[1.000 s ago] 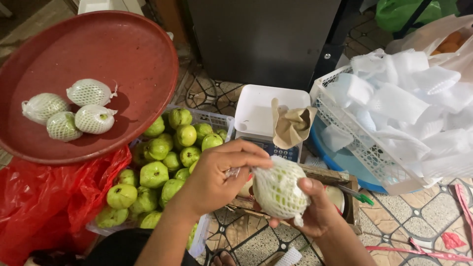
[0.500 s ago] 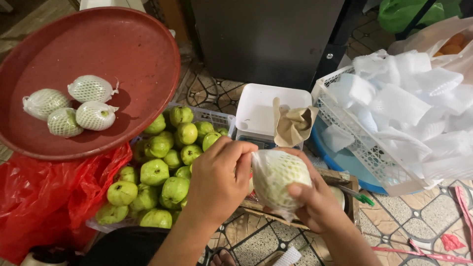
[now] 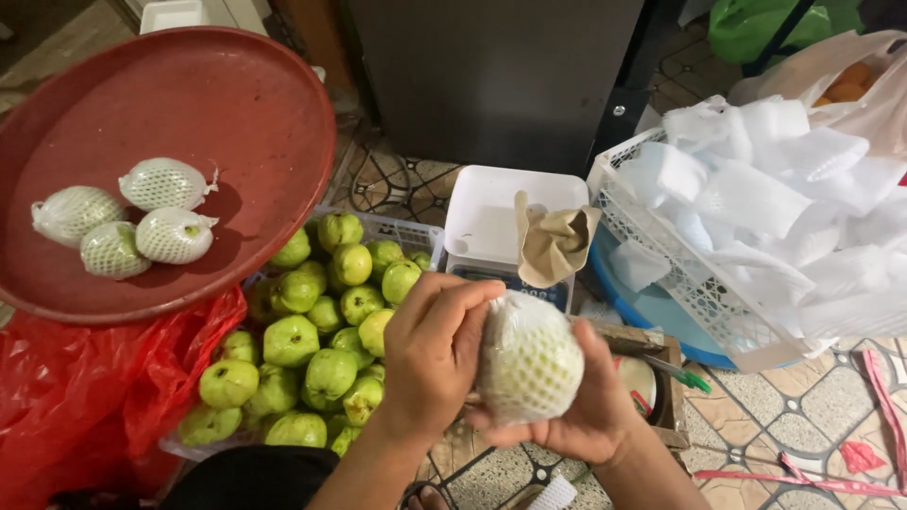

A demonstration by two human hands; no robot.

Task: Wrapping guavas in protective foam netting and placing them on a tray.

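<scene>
White foam netting is wrapped around the guava (image 3: 529, 364) that both hands have hold of, right in the lower middle of the head view. Left hand (image 3: 430, 354) is clamped on the left side of the fruit, fingers curled over the top edge of the mesh, thumb tucked against it. Right hand (image 3: 590, 406) cups it from underneath and behind, thumb coming up the right side. So both hands are closed on that one wrapped guava, held up in the air above the floor, just in front of the scale.

Stuff around it: a shallow crate of bare green guavas (image 3: 316, 345) sits just left of the hands, piled pretty full. Up and to the left there's a big round red tray (image 3: 246, 104) with four already-netted guavas (image 3: 128, 217) clustered together on its left half, touching each other. A red plastic bag (image 3: 76, 387) is bunched under the tray's lower edge.

Behind the hands is a white weighing scale (image 3: 496, 212) with a crumpled brown paper thing (image 3: 553, 241) lying on its right edge. To the right, a white plastic basket (image 3: 661, 255) is stuffed with loose white foam sleeves (image 3: 775, 189), and it rests on a blue tub (image 3: 652, 316). Patterned tile floor (image 3: 803, 416) underneath everything.
</scene>
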